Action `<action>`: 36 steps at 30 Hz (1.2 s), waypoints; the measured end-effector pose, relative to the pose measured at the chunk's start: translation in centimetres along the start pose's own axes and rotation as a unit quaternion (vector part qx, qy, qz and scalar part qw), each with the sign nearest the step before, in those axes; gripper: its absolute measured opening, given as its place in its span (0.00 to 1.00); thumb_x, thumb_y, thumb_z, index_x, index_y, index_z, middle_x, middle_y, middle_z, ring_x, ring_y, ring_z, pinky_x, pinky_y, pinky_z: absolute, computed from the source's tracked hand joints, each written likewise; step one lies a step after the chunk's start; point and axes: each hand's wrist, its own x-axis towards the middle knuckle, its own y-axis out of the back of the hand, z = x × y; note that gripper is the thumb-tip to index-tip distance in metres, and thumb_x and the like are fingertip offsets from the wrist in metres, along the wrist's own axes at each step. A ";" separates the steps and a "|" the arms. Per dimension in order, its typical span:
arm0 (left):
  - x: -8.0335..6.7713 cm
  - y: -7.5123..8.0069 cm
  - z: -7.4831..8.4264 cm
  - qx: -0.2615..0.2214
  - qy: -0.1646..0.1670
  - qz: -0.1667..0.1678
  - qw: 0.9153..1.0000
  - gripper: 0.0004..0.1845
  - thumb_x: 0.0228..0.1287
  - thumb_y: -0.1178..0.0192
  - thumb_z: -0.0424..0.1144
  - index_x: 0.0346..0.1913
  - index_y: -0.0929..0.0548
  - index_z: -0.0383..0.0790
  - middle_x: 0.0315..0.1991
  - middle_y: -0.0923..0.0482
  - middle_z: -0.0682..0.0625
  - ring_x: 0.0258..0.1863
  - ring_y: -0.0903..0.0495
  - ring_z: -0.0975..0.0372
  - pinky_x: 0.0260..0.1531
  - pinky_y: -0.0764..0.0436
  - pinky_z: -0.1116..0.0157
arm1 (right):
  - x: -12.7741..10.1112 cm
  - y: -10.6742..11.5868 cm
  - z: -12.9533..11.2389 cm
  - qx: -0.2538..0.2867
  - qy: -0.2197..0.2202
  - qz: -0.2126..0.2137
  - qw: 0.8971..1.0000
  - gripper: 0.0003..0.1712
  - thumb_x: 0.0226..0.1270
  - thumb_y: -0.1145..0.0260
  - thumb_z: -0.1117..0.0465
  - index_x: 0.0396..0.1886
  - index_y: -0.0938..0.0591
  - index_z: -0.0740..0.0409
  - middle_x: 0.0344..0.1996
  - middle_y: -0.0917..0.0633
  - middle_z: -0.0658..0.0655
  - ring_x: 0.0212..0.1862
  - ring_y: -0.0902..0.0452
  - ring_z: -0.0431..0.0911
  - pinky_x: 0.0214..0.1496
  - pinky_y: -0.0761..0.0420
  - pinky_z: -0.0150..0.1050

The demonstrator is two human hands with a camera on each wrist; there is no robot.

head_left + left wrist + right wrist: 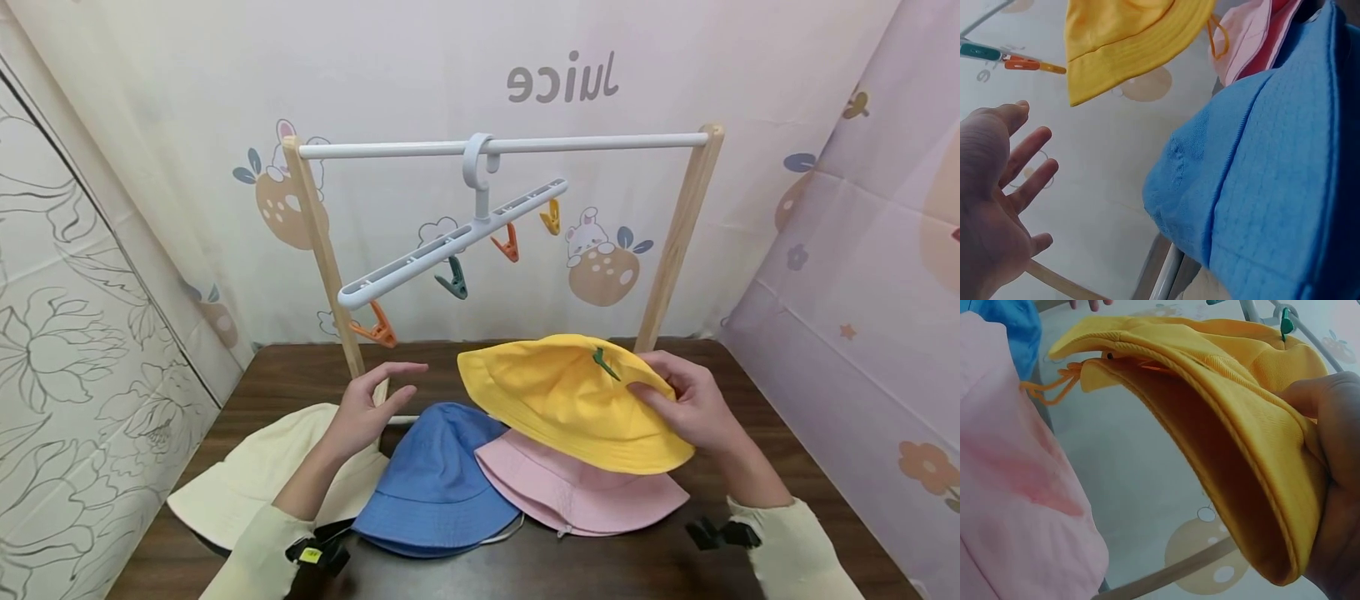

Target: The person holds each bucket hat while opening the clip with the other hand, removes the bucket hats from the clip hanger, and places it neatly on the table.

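Note:
A yellow bucket hat [562, 400] with a small green stem on its crown is held up by my right hand [693, 400], which pinches its right side. In the right wrist view the hat's brim [1222, 419] gapes downward, and an orange cord [1060, 384] dangles from it. My left hand [371, 408] holds nothing; its fingers are spread, above the cream hat [255, 467] and the blue hat [446, 475]. Below the yellow hat lies a pink hat [577, 492], partly covered by it in the head view.
A wooden-post rack with a white bar [600, 143] stands at the back of the dark table [600, 567]. From the bar hangs a white hanger [450, 242], slanted, with orange clips [377, 325], a green clip [453, 279] and a yellow clip [551, 218].

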 end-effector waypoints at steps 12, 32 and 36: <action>-1.6 0.6 0.2 0.024 0.008 -0.027 0.999 0.17 0.83 0.35 0.34 0.69 0.12 0.44 0.69 0.11 0.43 0.80 0.22 0.49 0.80 0.25 0.43 | -1.0 2.6 1.6 0.049 0.013 -0.024 0.998 0.28 0.64 0.35 0.91 0.55 0.10 0.63 0.43 0.04 0.44 0.33 0.08 0.33 0.33 0.11 0.27; -2.8 2.5 0.2 0.041 -0.006 -0.026 0.999 0.18 0.83 0.36 0.33 0.70 0.12 0.44 0.69 0.11 0.44 0.86 0.27 0.57 0.77 0.25 0.33 | -2.7 5.5 2.3 0.096 -0.001 -0.027 0.995 0.29 0.66 0.39 0.92 0.56 0.11 0.64 0.43 0.04 0.47 0.34 0.07 0.34 0.34 0.11 0.27; -2.8 2.9 0.4 0.042 -0.015 -0.017 0.999 0.18 0.83 0.36 0.32 0.69 0.11 0.44 0.68 0.10 0.43 0.78 0.28 0.82 0.64 0.19 0.61 | -2.9 5.9 2.3 0.101 -0.007 -0.028 0.995 0.29 0.66 0.39 0.92 0.56 0.11 0.64 0.43 0.04 0.47 0.35 0.07 0.34 0.34 0.11 0.27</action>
